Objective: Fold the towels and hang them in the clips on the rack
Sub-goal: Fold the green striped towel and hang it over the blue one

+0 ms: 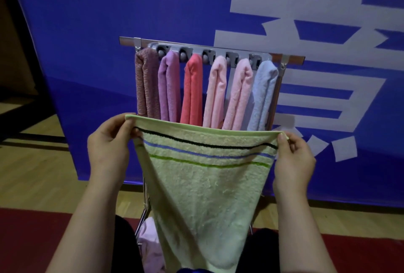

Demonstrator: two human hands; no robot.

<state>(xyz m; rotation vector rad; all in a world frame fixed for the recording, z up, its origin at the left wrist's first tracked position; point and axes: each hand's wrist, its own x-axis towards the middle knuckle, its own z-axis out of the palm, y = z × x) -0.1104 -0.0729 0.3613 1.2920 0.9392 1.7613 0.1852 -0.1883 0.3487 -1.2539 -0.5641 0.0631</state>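
At my twelve o'clock the rack (131, 42) carries six folded towels (192, 89) in its clips (184, 53). It stands on the wooden floor (43, 174), a red mat (32, 240) at six.

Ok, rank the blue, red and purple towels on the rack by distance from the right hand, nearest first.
1. Blue towel, rightmost, just above the right hand.
2. Red towel, third from left.
3. Purple towel, second from left.
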